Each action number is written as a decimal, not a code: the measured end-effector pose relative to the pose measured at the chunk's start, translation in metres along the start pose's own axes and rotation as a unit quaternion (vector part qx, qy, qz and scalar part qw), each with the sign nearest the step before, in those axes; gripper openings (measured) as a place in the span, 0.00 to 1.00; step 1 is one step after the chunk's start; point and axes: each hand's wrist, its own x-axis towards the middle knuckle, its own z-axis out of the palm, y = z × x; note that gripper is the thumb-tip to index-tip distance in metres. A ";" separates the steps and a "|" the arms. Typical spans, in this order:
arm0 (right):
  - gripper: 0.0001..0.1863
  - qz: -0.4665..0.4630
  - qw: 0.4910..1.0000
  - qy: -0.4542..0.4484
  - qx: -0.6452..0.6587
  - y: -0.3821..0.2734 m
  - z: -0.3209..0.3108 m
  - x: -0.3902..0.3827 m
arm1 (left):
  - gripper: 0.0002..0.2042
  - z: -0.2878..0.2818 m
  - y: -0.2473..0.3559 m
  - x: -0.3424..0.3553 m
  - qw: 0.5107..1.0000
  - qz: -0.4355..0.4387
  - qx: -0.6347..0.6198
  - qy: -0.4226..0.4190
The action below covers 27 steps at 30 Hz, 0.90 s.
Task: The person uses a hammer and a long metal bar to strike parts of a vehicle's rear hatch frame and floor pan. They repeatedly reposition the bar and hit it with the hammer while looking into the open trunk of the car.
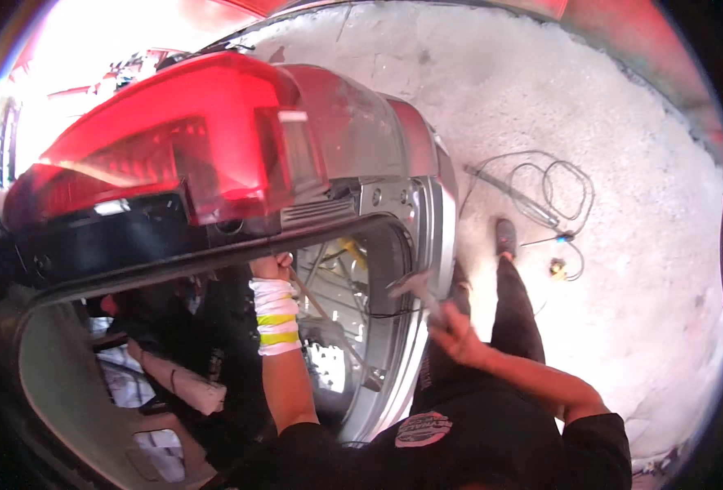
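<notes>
My right hand (pixel 457 336) is closed round the handle of a hammer (pixel 411 284), blurred by motion, beside the outer edge of a grey car body (pixel 353 122). My left hand (pixel 272 266) reaches through the car's rear opening, just under its upper rim, below the tail light. Its fingers are curled, but what they hold is hidden. From next to that hand a thin brownish rod-like line (pixel 321 306) runs down and to the right. A white wrap with yellow bands (pixel 277 318) covers my left wrist. Above the opening sits a large red tail light (pixel 214 131).
On the pale concrete floor (pixel 639 269) to the right lie a long grey bar-like tool (pixel 517 196), a looped dark cable (pixel 582 175) and a small yellow piece (pixel 557 268). A beige padded-looking piece (pixel 183 382) shows inside the opening. My dark shoe (pixel 505 237) stands near the cable.
</notes>
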 end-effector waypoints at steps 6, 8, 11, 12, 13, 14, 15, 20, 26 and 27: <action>0.17 -0.034 0.986 -0.163 0.033 0.024 0.109 -0.001 | 0.08 -0.031 -0.014 0.022 0.995 -0.034 -0.095 -0.010; 0.17 0.088 0.974 -0.203 0.041 0.050 0.133 0.002 | 0.06 -0.011 -0.008 0.012 0.988 -0.062 -0.135 -0.043; 0.20 0.254 0.900 -0.180 0.305 0.013 0.147 0.004 | 0.03 -0.005 -0.008 0.008 0.991 -0.019 -0.117 -0.064; 0.20 0.260 0.900 -0.195 0.290 0.010 0.151 0.005 | 0.02 -0.008 -0.012 0.014 0.989 -0.019 -0.122 -0.084; 0.19 0.232 0.912 -0.200 0.274 0.010 0.151 0.006 | 0.02 0.005 -0.013 0.011 0.993 0.015 -0.106 -0.045; 0.19 0.204 0.923 -0.201 0.258 0.011 0.150 0.007 | 0.02 0.018 -0.013 0.008 0.995 0.044 -0.090 -0.009; 0.19 0.212 0.922 -0.212 0.243 0.010 0.153 0.006 | 0.02 0.008 -0.020 0.014 0.989 0.046 -0.135 -0.039; 0.16 0.053 0.985 -0.144 -0.078 0.005 0.167 0.026 | 0.04 0.004 -0.013 0.013 0.952 -0.074 -0.269 -0.123; 0.15 0.108 0.985 -0.118 0.058 -0.010 0.202 0.043 | 0.08 0.004 -0.011 0.015 0.951 -0.106 -0.269 -0.112; 0.14 0.112 0.985 -0.125 0.039 -0.018 0.203 0.045 | 0.08 0.006 -0.012 0.013 0.963 -0.071 -0.236 -0.110</action>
